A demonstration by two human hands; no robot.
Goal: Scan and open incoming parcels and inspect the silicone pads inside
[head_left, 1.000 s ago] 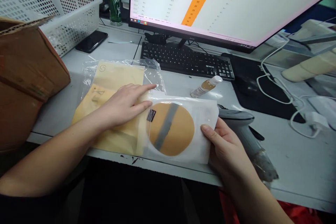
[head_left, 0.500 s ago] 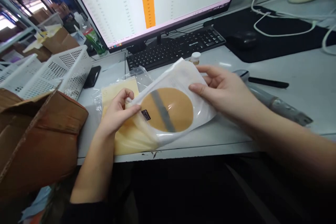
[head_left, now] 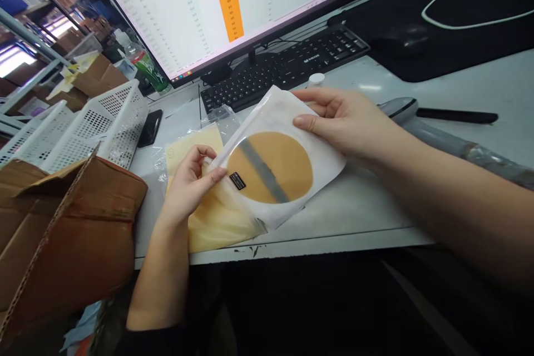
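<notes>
Between my two hands is a white packet [head_left: 287,114] bearing a large tan oval crossed by a grey stripe, with a small black label at its left. My left hand [head_left: 194,178] pinches the packet's left edge between thumb and fingers. At the upper right edge, my right hand [head_left: 340,119] grips it, thumb on the face and fingers behind. The packet is tilted above the desk's front edge. Under and left of it lies a yellow packet [head_left: 221,228] in clear plastic, partly covered by my left hand and the white packet.
Behind stand a monitor [head_left: 275,0] and a black keyboard [head_left: 287,67]. To the left are an open cardboard box [head_left: 92,233], white perforated baskets [head_left: 119,117], a phone [head_left: 150,128] and a bottle [head_left: 146,64]. A grey handheld device [head_left: 438,133] and a mouse [head_left: 403,39] are on the right.
The white packet has flattened and turned slightly, showing its oval more squarely. Both hands keep their grip on it. The camera view has shifted a little.
</notes>
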